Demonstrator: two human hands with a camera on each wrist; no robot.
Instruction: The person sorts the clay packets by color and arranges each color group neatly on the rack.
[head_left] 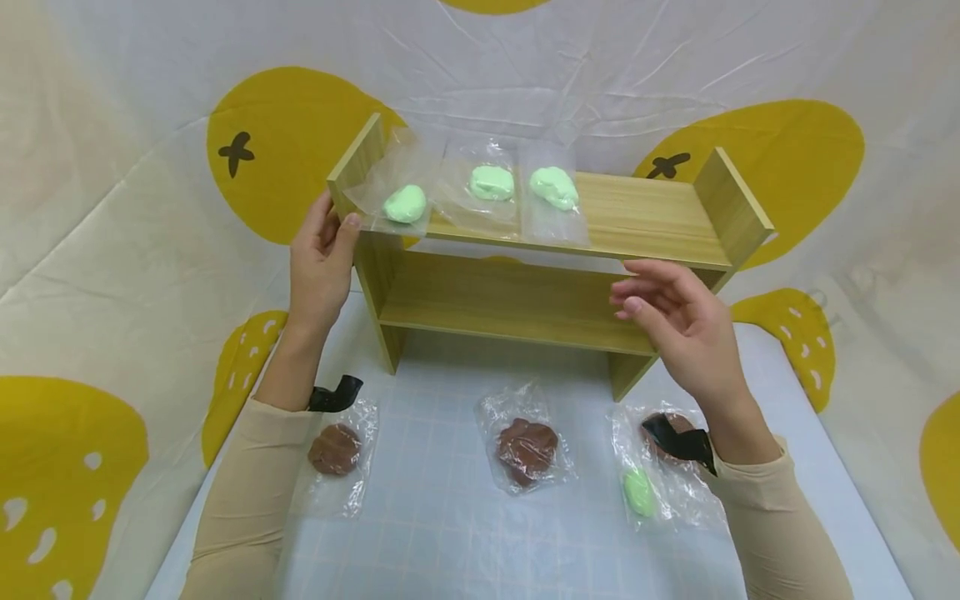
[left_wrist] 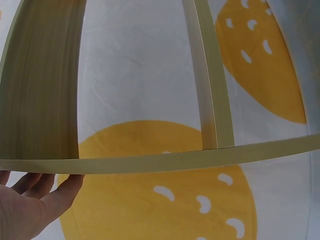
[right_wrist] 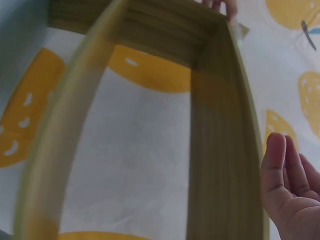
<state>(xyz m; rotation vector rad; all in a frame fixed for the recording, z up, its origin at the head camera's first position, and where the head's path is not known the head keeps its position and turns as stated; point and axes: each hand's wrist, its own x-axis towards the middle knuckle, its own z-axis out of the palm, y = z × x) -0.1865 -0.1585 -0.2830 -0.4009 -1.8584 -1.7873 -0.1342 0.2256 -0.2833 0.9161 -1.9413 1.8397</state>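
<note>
The left hand [head_left: 321, 267] touches the wooden shelf's [head_left: 510, 304] left side, its grip unclear from here; the right hand [head_left: 690, 333], apart, hangs loosely curved, holding nothing. Jolting the shelf could slide the bagged green lumps [head_left: 491, 183] off its top.

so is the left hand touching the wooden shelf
Touching: the left wrist view shows the left hand with its fingers against the wooden shelf's side panel.

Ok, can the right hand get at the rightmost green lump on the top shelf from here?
Likely yes: the right hand is empty, in front of the shelf unit, and that green lump lies on the open top board, covered only by its clear bag.
</note>
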